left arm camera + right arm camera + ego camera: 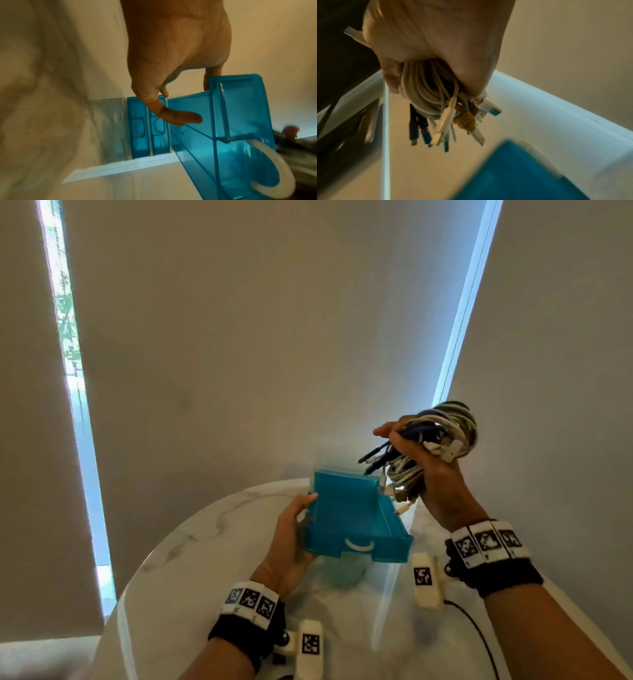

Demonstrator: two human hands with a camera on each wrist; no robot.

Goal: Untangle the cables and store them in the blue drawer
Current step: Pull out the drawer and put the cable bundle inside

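The blue drawer [352, 518] is out of its cabinet and held above the table, empty, with a white curved handle on its front. My left hand [291, 537] grips its left wall; in the left wrist view the thumb [181, 119] lies across the drawer [240, 121] wall and the fingers go behind it. My right hand [431, 470] is raised to the right of the drawer's far end and grips a coiled bundle of white and dark cables [445, 429]. In the right wrist view the cable bundle [426, 92] hangs from my fist [436, 33], plugs dangling over the blurred drawer [522, 175].
A round white marble table [212, 542] lies below both hands. The clear cabinet holding two more blue drawers [145, 128] stands at the table's far side. Beige window blinds [239, 337] fill the background. A thin black lead [479, 635] runs from my right wrist device.
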